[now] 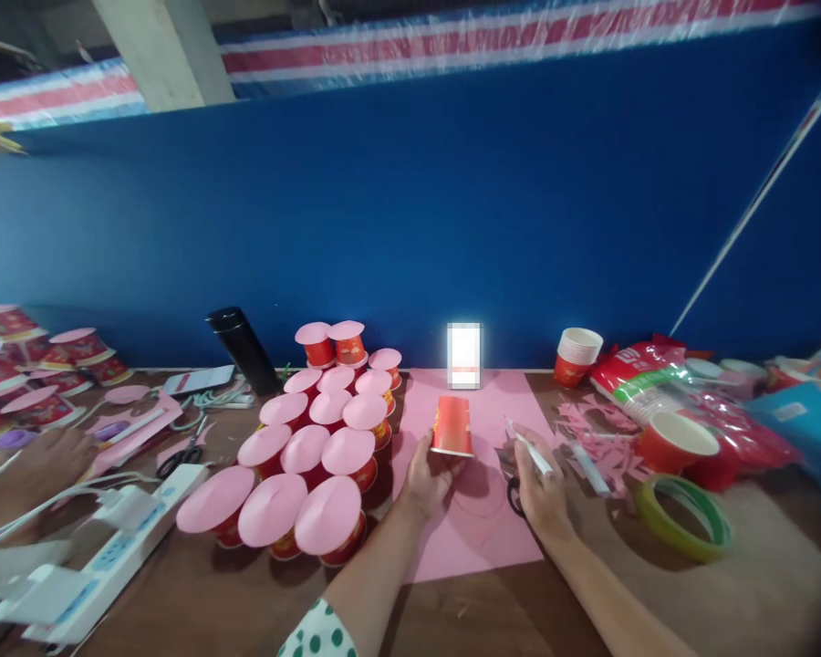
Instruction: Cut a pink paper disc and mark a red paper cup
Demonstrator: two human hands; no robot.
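Note:
My left hand (pixel 430 479) is closed around the lower part of a red paper cup (pixel 452 424), which is upside down with its white rim at the bottom. In my right hand (pixel 544 488) is a slim white pen (pixel 534 452), its tip pointing toward the cup. Beneath both hands lies a pink paper sheet (pixel 444 561), with a faint round outline visible near the cup. The dark handle of scissors (pixel 514 497) shows beside my right hand, the rest hidden.
Several upside-down red cups topped with pink paper discs (pixel 328 516) stand at left. A power strip (pixel 116 557) and a black bottle (pixel 243 349) lie beyond. At right are pink scraps (pixel 598 433), a tape roll (pixel 684 520) and stacked cups (pixel 578 356). Another person's hand (pixel 37 470) is far left.

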